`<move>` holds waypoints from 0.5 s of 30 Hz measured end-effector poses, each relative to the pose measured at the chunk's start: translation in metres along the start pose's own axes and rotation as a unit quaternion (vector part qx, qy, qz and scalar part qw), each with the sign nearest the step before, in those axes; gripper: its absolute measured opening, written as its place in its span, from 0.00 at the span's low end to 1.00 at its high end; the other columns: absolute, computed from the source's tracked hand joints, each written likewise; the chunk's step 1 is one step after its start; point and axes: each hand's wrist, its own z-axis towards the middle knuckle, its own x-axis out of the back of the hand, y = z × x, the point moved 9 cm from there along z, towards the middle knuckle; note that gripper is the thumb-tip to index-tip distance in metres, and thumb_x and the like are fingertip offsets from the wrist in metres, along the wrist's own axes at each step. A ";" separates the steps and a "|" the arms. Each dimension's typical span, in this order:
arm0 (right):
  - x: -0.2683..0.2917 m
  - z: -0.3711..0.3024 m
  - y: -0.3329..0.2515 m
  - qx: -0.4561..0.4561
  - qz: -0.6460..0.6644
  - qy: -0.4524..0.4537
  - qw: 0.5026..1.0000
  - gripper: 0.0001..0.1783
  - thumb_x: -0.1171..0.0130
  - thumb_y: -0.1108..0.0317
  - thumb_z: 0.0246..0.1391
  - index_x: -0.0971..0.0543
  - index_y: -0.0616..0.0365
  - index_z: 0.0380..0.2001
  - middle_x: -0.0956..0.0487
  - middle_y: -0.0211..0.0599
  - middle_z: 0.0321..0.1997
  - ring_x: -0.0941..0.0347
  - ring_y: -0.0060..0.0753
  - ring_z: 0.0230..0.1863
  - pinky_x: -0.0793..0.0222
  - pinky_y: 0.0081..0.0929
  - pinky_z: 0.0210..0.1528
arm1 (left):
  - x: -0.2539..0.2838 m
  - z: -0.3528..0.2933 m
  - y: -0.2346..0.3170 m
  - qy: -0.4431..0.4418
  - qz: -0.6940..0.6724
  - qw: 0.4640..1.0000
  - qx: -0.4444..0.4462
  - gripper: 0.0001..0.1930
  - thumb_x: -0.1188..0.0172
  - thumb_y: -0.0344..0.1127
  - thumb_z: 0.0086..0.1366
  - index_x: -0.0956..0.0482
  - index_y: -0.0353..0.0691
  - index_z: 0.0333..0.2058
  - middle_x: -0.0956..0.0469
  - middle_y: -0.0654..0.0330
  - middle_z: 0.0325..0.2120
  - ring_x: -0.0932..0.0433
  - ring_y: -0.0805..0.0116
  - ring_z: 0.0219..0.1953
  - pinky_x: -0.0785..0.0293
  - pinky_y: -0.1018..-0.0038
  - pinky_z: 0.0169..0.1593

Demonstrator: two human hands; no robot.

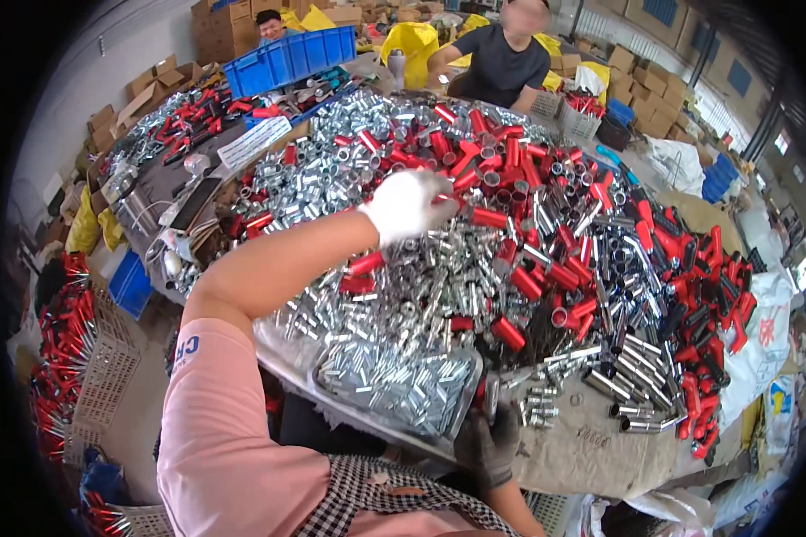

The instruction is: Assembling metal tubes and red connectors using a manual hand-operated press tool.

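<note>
My left hand [407, 201], in a white glove, reaches far out over a big heap of red tubes [510, 179] and shiny silver metal tubes [394, 295]. Its fingers curl down onto the red tubes, and I cannot see whether they hold one. My right hand [488, 443], in a dark glove, is low at the table's near edge. It is closed around a small silver metal part [491, 398] beside a clear tray of silver tubes [403, 385].
Black-and-red handles [716, 295] lie at the heap's right side. A blue crate [287, 58] stands at the back left, with cardboard boxes behind it. Two other people sit at the far side. A white mesh basket [103, 376] of red parts stands at my left.
</note>
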 end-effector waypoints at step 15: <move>0.004 -0.001 0.031 -0.162 0.284 0.130 0.936 0.28 0.28 0.57 0.50 0.31 0.65 0.42 0.23 0.40 0.39 0.24 0.33 0.41 0.24 0.38 0.45 | -0.121 0.209 -0.178 -0.221 0.132 0.937 0.238 0.30 0.49 0.56 0.63 0.23 0.40 0.55 0.25 0.49 0.56 0.25 0.54 0.57 0.29 0.62 0.58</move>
